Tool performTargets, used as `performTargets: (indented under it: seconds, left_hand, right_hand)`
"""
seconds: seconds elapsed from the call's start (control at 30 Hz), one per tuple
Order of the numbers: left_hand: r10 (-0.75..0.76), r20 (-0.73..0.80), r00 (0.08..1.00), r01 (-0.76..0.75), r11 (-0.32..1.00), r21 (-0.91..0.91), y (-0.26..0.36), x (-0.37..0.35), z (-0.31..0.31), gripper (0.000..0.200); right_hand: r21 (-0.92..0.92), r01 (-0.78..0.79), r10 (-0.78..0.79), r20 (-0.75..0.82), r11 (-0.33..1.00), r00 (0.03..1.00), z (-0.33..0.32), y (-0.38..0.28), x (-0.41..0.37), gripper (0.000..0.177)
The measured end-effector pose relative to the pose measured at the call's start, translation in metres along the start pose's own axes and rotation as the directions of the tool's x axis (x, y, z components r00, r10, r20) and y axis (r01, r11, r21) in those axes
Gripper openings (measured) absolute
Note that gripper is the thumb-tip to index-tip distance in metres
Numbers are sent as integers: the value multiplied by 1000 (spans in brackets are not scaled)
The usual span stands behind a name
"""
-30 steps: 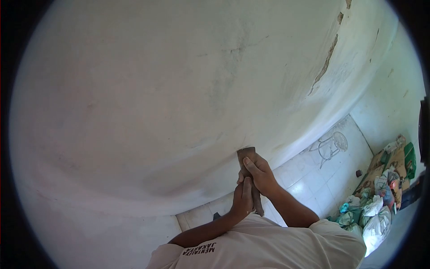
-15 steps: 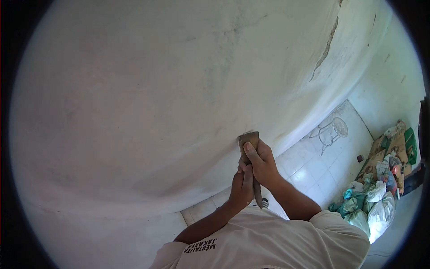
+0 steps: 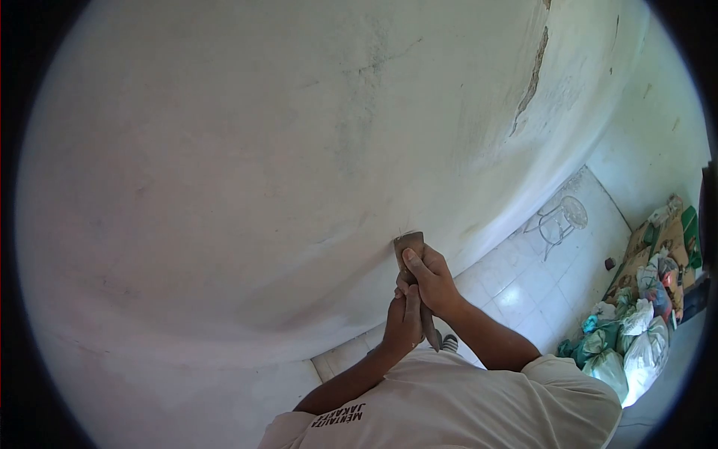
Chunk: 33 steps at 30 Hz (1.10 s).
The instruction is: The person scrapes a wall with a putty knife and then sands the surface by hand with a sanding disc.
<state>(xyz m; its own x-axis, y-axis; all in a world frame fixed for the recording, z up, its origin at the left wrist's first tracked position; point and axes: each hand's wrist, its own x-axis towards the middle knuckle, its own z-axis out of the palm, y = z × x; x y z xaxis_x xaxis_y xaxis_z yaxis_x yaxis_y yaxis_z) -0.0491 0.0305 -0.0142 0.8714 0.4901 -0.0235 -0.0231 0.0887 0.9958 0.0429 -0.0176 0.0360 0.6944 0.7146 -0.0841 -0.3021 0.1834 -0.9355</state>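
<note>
A flat, brownish scraper with a long handle has its wide edge against the pale wall. My right hand is wrapped round it just below the blade, the thumb lying along its face. Lower down and to the left, my left hand is closed on the tool too, touching the right hand. The handle's tapered end sticks out below both hands. Thin dark marks show on the wall at the blade's edge.
A round-topped stool stands on the white tiled floor at the right. Tied plastic bags and cardboard are piled at the far right. A long crack runs down the wall at the upper right.
The scraper and both hands sit slightly lower and to the left in view. The wall crack has shifted left, while the stool and bags have shifted slightly right. Both hands keep their hold.
</note>
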Motion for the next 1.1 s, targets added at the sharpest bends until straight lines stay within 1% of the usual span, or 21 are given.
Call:
performTargets:
  seconds: [0.07,0.17,0.2,0.27,0.33,0.4,0.47,0.5,0.57,0.6,0.7,0.77,0.8,0.9,0.97,1.0,1.03,1.1]
  left_hand:
    - [22,39,999,-26,994,108,13,-2,-12,39]
    - [-47,88,995,24,969,245,27,-1,-29,39]
    - [-22,87,996,1,972,234,27,1,-29,38]
    - [21,80,997,-37,977,210,23,0,-26,37]
    - [28,87,996,-34,996,76,32,11,-17,38]
    - [27,93,995,-23,999,-45,35,15,-6,38]
    - [20,99,995,-5,987,-158,34,19,4,39]
    - [63,122,991,-39,981,-191,36,18,5,39]
    - [-133,128,983,157,967,-199,46,7,10,40]
    - [-232,131,964,255,947,-197,50,2,10,41]
    - [-9,-2,1000,9,986,-169,9,-2,28,42]
    - [-31,36,999,36,989,-145,-15,5,28,43]
    - [-44,55,998,51,990,-134,-18,8,28,43]
    - [-69,41,997,75,981,-180,-16,6,25,41]
    - [13,32,999,-14,999,35,-2,3,13,40]
    - [55,35,998,-60,988,145,3,3,6,40]
    - [100,8,995,-100,981,165,-3,6,0,40]
    - [140,44,989,-147,956,254,6,6,-11,40]
  right_hand:
    - [134,7,-6,-10,991,1000,7,6,2,30]
    - [279,13,-1,-43,960,999,16,11,4,31]
    - [318,9,8,-54,948,999,18,12,3,31]
    - [173,45,-36,-56,984,998,17,4,0,31]
    - [13,97,-96,-69,995,993,17,-18,1,31]
    - [-12,161,-161,-53,987,985,23,-45,2,32]
    - [-57,150,-152,-39,987,988,21,-48,1,31]
    - [-81,144,-147,-34,986,989,19,-50,-1,31]
    - [-38,115,-113,47,993,993,10,-47,-1,31]
    - [-12,99,-98,86,995,991,5,-41,-1,31]
    - [-48,18,-14,85,999,996,-22,-8,2,30]
    - [-75,-5,10,76,997,997,-23,-11,1,30]
    - [-89,-18,25,70,996,997,-23,-13,0,30]
    - [-113,-22,21,-7,993,1000,-15,-15,-5,30]
    - [8,-6,6,-1,1000,1000,-14,-1,0,30]
    - [70,4,-4,1,998,1000,-12,4,2,30]
    - [140,-2,1,7,990,1000,-10,7,3,30]
    - [275,-24,18,24,961,1000,-4,12,5,30]
